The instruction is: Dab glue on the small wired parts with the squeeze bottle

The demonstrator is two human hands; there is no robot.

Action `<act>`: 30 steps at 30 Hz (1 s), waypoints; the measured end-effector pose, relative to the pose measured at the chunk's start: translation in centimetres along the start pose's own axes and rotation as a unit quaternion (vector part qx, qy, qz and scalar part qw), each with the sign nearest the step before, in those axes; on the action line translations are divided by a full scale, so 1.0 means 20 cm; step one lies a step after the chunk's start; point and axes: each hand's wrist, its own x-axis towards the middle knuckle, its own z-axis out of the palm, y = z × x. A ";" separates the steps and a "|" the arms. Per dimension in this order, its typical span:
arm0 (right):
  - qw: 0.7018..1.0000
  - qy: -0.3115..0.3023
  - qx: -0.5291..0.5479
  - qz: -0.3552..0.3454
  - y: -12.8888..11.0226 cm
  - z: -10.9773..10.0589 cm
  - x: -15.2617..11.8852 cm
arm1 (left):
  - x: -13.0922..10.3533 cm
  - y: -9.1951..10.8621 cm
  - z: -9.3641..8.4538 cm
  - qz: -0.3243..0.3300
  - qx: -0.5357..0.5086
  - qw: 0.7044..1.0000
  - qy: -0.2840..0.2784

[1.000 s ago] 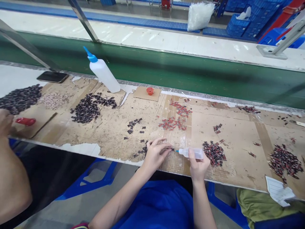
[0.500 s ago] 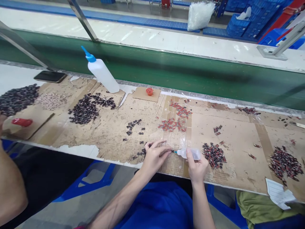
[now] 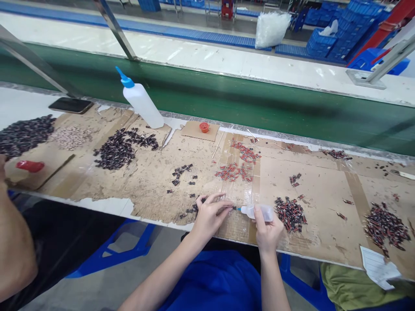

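Note:
My right hand (image 3: 269, 229) is closed round a small translucent squeeze bottle (image 3: 263, 212), held on its side with its thin blue-green tip pointing left. The tip meets, or nearly meets, a small dark part (image 3: 234, 207) pinched between the fingertips of my left hand (image 3: 210, 214). Loose black parts (image 3: 191, 211) lie beside my left hand, some hidden by it. Red pieces with metal ends (image 3: 228, 172) are spread on the cardboard beyond my hands. Just right of the bottle is a pile of red-and-black parts (image 3: 289, 214).
A large white bottle with a blue nozzle (image 3: 144, 106) stands at the back, left of a red cap (image 3: 204, 127). Farther left are a black pile (image 3: 115, 151) and a phone (image 3: 70, 105). Another person's arm (image 3: 14, 246) is at the left edge. A second red-and-black pile (image 3: 385, 226) lies right.
The view has shifted slightly. Both hands keep the same pose, with the bottle tip still at the small dark part.

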 end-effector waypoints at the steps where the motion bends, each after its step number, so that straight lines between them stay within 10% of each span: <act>1: 1.000 0.001 -0.003 0.000 0.00 0.00 0.00 | 0.00 0.00 0.00 0.000 0.000 1.000 0.000; 19: 0.986 0.132 0.100 -0.025 -0.02 0.00 0.09 | 0.02 0.00 -0.02 0.000 0.004 1.000 -0.014; 30: 0.989 0.122 0.012 -0.083 -0.03 0.01 0.11 | 0.36 0.01 -0.12 -0.007 0.117 0.991 0.063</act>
